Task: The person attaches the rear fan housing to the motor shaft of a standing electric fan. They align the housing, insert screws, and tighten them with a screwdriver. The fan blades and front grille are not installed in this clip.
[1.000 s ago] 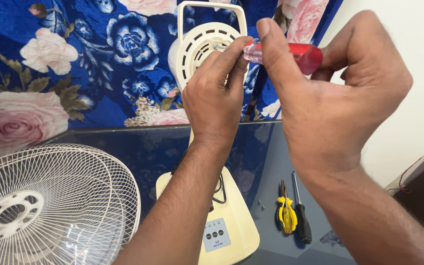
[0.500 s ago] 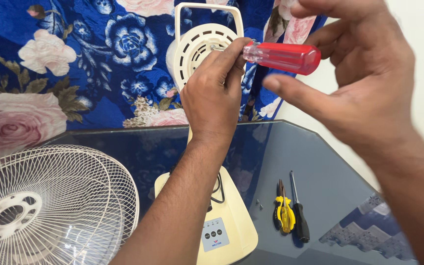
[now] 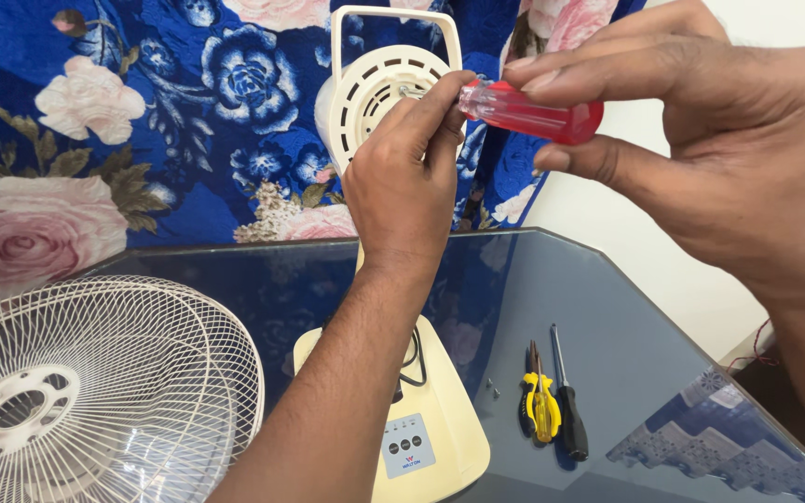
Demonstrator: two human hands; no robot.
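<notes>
Screwdriver (image 3: 531,110), red translucent handle, held level at the top centre of the head view, its front end pointing at the cream motor housing (image 3: 379,93) of a dismantled table fan. Shaft and tip are hidden behind the left hand.

Right hand (image 3: 729,158): fingertips and thumb pinch the red handle from above and below; grip closed on the screwdriver, palm away from it.

Left hand (image 3: 402,186): raised against the slotted back of the motor housing, thumb and forefinger pressed together at the handle's front end, just beside the housing's centre. Whether they grasp the shaft or only steady it, cannot tell.

Housing carries a cream loop handle (image 3: 393,17) on top and sits on a cream stand whose base (image 3: 430,438) rests on a dark glass tabletop (image 3: 607,307). On the base, near the lower edge, a small pale-blue rectangular label panel (image 3: 405,445) with three dark round buttons in a row and a small mark beneath.

Lower left: white wire fan guard (image 3: 95,391) lying on the table.

Right of the base: yellow-handled pliers (image 3: 538,405) and a black-handled screwdriver (image 3: 566,410), side by side, touching or nearly so. A small screw (image 3: 493,382) lies just left of them.

Behind: blue cloth (image 3: 142,121) with pink and white roses.
</notes>
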